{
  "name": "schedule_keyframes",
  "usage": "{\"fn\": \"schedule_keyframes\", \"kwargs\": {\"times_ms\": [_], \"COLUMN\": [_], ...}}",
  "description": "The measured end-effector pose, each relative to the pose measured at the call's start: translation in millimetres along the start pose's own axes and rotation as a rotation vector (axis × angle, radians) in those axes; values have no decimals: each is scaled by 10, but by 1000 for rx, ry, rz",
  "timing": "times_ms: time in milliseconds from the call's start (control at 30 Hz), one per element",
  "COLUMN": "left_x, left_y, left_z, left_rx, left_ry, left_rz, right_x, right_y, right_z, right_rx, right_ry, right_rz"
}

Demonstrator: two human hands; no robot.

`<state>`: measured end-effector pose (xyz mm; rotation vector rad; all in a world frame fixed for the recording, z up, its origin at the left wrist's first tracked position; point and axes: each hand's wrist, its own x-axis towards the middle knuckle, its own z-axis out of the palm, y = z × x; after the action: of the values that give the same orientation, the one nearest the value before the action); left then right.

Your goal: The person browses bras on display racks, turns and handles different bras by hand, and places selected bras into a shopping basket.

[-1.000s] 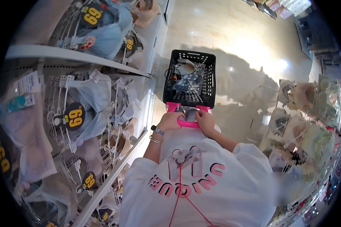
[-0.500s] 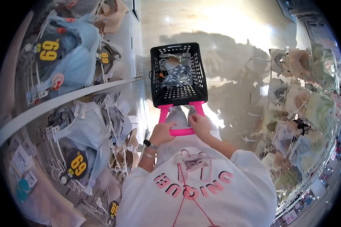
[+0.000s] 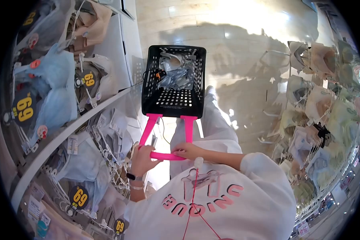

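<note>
A black perforated shopping basket (image 3: pixel 171 111) hangs or rolls in front of my legs, joined to a pink handle (image 3: pixel 165 156). My left hand (image 3: pixel 143 161) is closed round the handle's left end; a dark-faced watch and a pale band circle that wrist. Closed at the right end of the same handle is my right hand (image 3: pixel 189 151), its forearm crossing my white sweatshirt. Inside the basket lie a grey patterned fabric item (image 3: pixel 176 80) and a pale folded garment (image 3: pixel 172 61). A small orange tag shows at their left. The basket's underside is hidden.
Racks of light blue bras (image 3: pixel 58 88) line the left side, with black round price signs (image 3: pixel 80 197) reading 69. On the right stands another rack of pale bras (image 3: pixel 308 140), with wire hooks jutting toward the aisle. A sunlit tiled floor (image 3: pixel 236 60) runs between them.
Basket, handle and both hands have shifted left, and the handle has come closer to my body. One leg now shows stepping forward, right of the basket. Both hands keep their hold.
</note>
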<state>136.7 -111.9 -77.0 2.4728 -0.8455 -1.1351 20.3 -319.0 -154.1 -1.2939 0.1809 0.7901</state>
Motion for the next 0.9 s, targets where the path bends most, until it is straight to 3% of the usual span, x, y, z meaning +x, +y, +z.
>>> {"fn": "schedule_keyframes", "kwargs": {"times_ms": [33,67,167,233,267,300,367,467,567,667,700,867,900], "left_x": [-10,-16,30,170,293,379,379,234,288,285,309,216,213], "left_y": [10,61,237,267,363,360,326,225,286,269,272,199,190], "left_z": [13,1,176,576,660,736,738,924,862,902,877,1011,1021], "left_rx": [-48,14,-99,-123,42,84,-186,-201,-215,-162,-130,-140,-148], "left_ry": [46,-48,250,537,636,764,920,897,853,852,827,839,845], "left_rz": [15,-7,-99,-466,-550,-563,-579,-585,-630,-638,-606,-554,-552], "right_x": [135,325,906,1348,1560,1766,2146,2865,3431,3672,3756,4030,4034], "right_y": [91,298,895,1265,1532,1725,1780,2490,3139,3175,3230,3665,3642], "right_z": [-101,-236,-887,-1409,-1664,-1889,-2261,-2629,-2996,-3146,-3141,-3181,-3180], "right_rx": [-61,-123,-413,-392,-444,-494,-591,-749,-770,-951,-885,-1165,-1075], "right_ry": [57,116,448,530,554,576,528,579,387,219,309,80,248], "right_rz": [41,82,99,277,240,203,310,244,382,666,755,773,764]}}
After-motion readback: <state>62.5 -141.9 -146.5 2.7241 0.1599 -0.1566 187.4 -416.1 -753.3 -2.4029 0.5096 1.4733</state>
